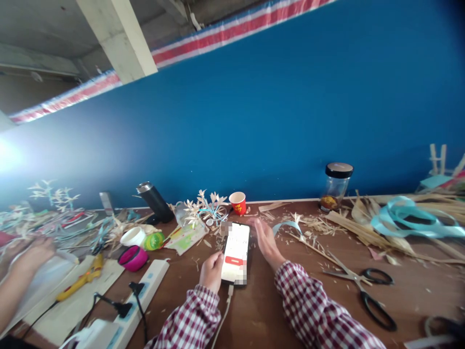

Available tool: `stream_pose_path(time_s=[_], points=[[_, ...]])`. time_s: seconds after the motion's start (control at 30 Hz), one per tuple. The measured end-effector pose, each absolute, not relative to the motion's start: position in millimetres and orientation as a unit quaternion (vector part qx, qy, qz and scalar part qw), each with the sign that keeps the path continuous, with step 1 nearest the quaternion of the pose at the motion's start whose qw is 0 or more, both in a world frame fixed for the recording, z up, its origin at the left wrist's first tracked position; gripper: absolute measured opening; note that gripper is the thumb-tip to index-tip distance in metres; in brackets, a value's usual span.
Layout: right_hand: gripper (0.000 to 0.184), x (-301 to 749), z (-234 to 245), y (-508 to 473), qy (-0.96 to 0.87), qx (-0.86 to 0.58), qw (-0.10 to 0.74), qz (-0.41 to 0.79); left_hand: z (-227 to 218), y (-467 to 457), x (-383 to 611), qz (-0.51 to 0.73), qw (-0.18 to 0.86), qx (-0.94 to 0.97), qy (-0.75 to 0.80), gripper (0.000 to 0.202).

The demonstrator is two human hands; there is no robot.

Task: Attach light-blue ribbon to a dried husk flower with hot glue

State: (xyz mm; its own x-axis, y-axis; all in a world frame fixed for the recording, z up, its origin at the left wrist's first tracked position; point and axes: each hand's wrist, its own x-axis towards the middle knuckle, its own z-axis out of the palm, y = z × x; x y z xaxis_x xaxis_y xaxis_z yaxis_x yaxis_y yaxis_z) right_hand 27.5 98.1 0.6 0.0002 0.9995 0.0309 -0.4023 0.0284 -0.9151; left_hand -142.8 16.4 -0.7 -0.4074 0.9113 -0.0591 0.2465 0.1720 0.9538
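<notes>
My left hand (211, 272) is closed on the lower left edge of a smartphone (232, 264), thumb along its side. The phone's screen is lit, with a red button on a white page, and a pale charging cable (225, 310) runs from its bottom end. My right hand (267, 242) is apart from the phone, just to its right, fingers stretched out and holding nothing. Behind that hand, a light-blue ribbon (286, 226) curls by a pale straw flower (297, 222) on a stem. Open scissors (358, 278) with black handles lie farther right on the brown table (269, 310).
A red paper cup (239, 206), a black flask (156, 201) and a lidded glass jar (336, 186) stand along the blue wall. A power strip (143, 295) and yellow glue gun (82, 278) lie left, near another person's hands (32, 261). Blue ribbon (403, 218) and straw lie right.
</notes>
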Motion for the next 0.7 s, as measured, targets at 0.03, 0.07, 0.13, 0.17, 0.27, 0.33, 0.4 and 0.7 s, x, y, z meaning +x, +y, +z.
stream_pose_path(time_s=[0.03, 0.07, 0.13, 0.17, 0.27, 0.33, 0.4, 0.7], points=[[0.047, 26.5, 0.8, 98.1, -0.366, -0.362, 0.605, 0.608, -0.7, 15.9, -141.2, 0.496, 0.347, 0.412, 0.681, 0.040], [0.049, 25.4, 0.9, 97.9, -0.342, -0.350, 0.609, 0.624, 0.1, 15.4, -139.5, 0.507, 0.359, 0.400, 0.674, 0.040], [0.052, 23.3, 0.4, 97.2, -0.306, -0.334, 0.606, 0.654, 3.4, 14.5, -135.8, 0.531, 0.400, 0.371, 0.649, 0.039], [0.054, 22.5, 0.0, 96.3, -0.280, -0.326, 0.596, 0.678, 5.7, 14.1, -133.9, 0.542, 0.424, 0.350, 0.636, 0.038], [0.056, 21.8, 0.5, 90.3, -0.198, -0.298, 0.552, 0.753, 12.6, 12.2, -127.5, 0.561, 0.487, 0.288, 0.604, 0.034], [0.059, 21.5, 3.6, 83.2, -0.186, -0.280, 0.528, 0.780, 15.2, 10.7, -122.3, 0.573, 0.509, 0.270, 0.583, 0.032], [0.060, 20.1, 8.0, 74.4, -0.212, -0.255, 0.507, 0.795, 15.9, 9.4, -116.6, 0.586, 0.516, 0.262, 0.567, 0.033], [0.059, 12.0, 9.2, 59.4, -0.237, -0.199, 0.461, 0.831, 24.0, -10.8, -110.9, 0.573, 0.554, 0.227, 0.560, 0.035]])
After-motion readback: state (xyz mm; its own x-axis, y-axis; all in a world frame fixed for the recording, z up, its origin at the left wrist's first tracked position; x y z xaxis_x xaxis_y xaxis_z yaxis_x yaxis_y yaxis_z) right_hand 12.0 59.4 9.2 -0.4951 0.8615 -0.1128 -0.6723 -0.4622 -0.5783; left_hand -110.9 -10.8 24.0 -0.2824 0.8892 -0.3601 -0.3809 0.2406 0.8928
